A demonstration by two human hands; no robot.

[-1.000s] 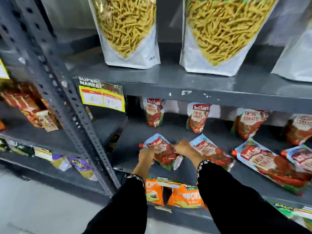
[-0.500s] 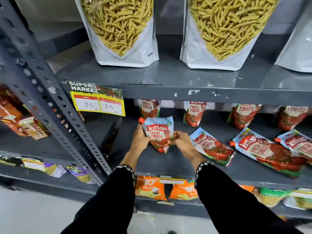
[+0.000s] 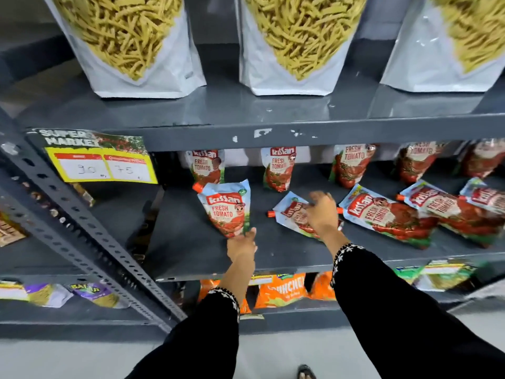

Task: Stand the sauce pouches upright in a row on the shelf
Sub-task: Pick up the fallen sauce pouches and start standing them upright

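On the grey metal shelf, the left hand pinched the base of an upright glossy pouch near the front edge, while the blurred right hand covered a flat pouch, grip unclear.

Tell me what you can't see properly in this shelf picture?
All in the head view:
- Snack bags on the top shelf: tops cut off by the picture's upper edge.
- Flat pouch under the right hand: label partly covered by the blurred hand, so its grip is unclear.
- Price tag: small print too blurry.
- Orange packets below: mostly hidden by the shelf edge and sleeves.
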